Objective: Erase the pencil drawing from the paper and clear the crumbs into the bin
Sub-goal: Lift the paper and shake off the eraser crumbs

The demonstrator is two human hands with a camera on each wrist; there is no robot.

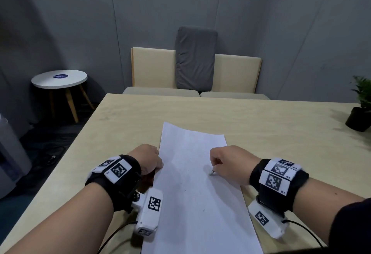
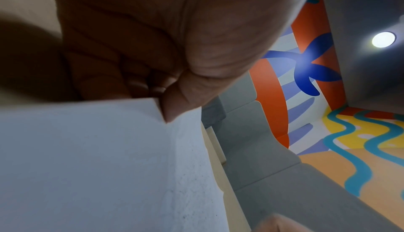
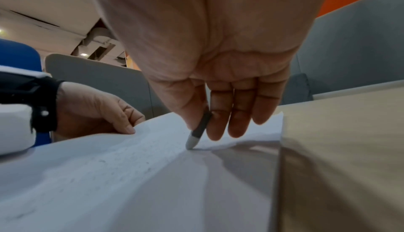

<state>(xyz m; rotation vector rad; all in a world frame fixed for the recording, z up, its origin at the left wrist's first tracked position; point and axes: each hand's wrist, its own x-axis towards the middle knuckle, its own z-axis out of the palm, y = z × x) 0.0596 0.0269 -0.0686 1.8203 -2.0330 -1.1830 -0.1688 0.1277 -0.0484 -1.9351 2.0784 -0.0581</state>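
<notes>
Paper (image 1: 198,183), a plain white sheet, lay lengthwise on the pale wood-grain table (image 1: 261,117), running from the near edge at 6 o'clock toward the middle. Its surface looked matte, flecked with faint grey marks and tiny dark crumbs; no drawing on it could be made out clearly. The far right corner lifted slightly off the table.

My left hand (image 1: 147,159) sat at the sheet's left edge, at about 9 o'clock, its grip pinching that edge between the thumb and curled fingers. My right hand (image 1: 228,163) held a slim stick eraser (image 3: 197,132), dark barrel and blunt grey tip, its grip closed round it between thumb and forefinger; the tip touched the paper right of centre, near the sheet's right edge.

Black fabric bands on both wrists carried white blocks printed with black square codes; on the right band I could read "R1" and "R3".

Bare table stretched wide at 12 o'clock and at 3 o'clock, where a potted plant (image 1: 360,111) in a black pot stood near the far right edge. Beyond the table stood a cream bench with a grey cushion (image 1: 195,57), and at 10 o'clock a round white side table (image 1: 59,78) bearing a blue sticker too small to read.
</notes>
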